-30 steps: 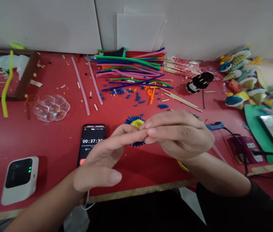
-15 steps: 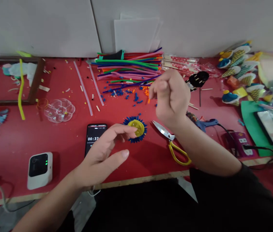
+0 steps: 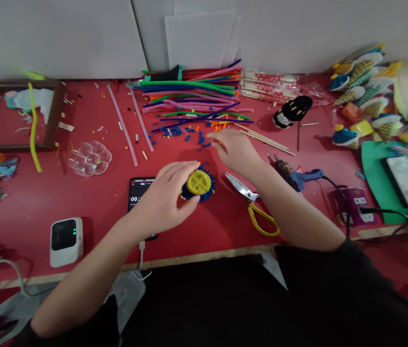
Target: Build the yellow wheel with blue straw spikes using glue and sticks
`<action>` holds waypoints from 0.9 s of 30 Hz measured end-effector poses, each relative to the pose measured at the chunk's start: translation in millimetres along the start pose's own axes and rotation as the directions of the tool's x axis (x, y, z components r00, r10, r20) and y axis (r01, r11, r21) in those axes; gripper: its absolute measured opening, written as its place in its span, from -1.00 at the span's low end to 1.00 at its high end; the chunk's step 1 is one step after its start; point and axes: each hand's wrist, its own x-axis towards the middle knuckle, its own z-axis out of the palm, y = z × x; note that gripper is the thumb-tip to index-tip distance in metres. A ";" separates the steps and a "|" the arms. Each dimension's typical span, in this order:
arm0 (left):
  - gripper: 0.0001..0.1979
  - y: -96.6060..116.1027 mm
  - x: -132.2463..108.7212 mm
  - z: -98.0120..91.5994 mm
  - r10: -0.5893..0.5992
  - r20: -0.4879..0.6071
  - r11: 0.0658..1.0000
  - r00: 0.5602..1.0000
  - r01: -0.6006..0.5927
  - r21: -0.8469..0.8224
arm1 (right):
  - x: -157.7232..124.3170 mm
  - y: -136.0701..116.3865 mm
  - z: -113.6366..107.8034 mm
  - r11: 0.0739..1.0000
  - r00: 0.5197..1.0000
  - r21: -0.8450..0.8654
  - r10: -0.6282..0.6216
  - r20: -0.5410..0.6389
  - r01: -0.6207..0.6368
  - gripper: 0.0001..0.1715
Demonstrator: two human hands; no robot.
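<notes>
One round yellow disc (image 3: 199, 181), with a raised rim and spokes like a small wheel, shows its face upward, ringed by a spiky dark-blue fringe (image 3: 209, 192) whose tips stick out unevenly, the left part covered by fingers. It is at the near middle of the red tabletop (image 3: 197, 236), just in front of the person. The left hand (image 3: 164, 200) brackets it from the left, fingers at its upper edge and thumb apart from them at its lower edge; I cannot tell whether they press on it. The right hand (image 3: 240, 152) reaches over the table beyond, its fingers bent close together near blue clippings (image 3: 178, 130); whether they pinch anything I cannot tell. Yellow-handled scissors (image 3: 250, 196) lie to the disc's right, blades parted slightly, and a phone (image 3: 138, 189) lies left of it, partly hidden by the left hand. Farther right is a blue-handled glue gun (image 3: 300, 178). Behind the clippings lies a bundle of multicoloured pipe cleaners (image 3: 193, 89), with thin wooden sticks (image 3: 266, 140) to the right of the clippings.
</notes>
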 end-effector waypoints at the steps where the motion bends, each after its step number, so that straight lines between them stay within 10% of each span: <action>1: -0.47 -2.1 1.7 -0.1 -0.005 0.012 1.000 1.000 0.005 -0.009 | -9.2 -2.8 -4.6 1.000 0.999 0.023 0.003 -0.051 -0.002 -0.69; 10: -0.51 -2.8 4.4 5.1 -0.078 0.003 0.997 0.997 0.078 -0.016 | -100.9 -54.4 -9.5 0.915 0.982 0.399 0.130 -0.137 -0.066 -0.80; 18: -0.64 8.4 1.0 8.2 -0.130 0.004 0.988 0.992 0.129 0.088 | -114.1 -62.4 0.2 0.912 0.974 0.410 0.118 -0.192 -0.030 -0.80; 23: -0.65 11.6 -5.7 10.7 -0.121 -0.066 0.977 0.990 0.131 0.167 | -137.2 6.4 -49.9 0.905 0.857 0.160 0.425 -0.290 -0.394 -0.79; 27: -0.68 13.9 -11.0 13.8 -0.130 -0.157 0.977 0.979 0.153 0.145 | -167.0 101.8 -88.1 0.946 0.877 -0.085 0.253 -0.409 -0.312 -0.72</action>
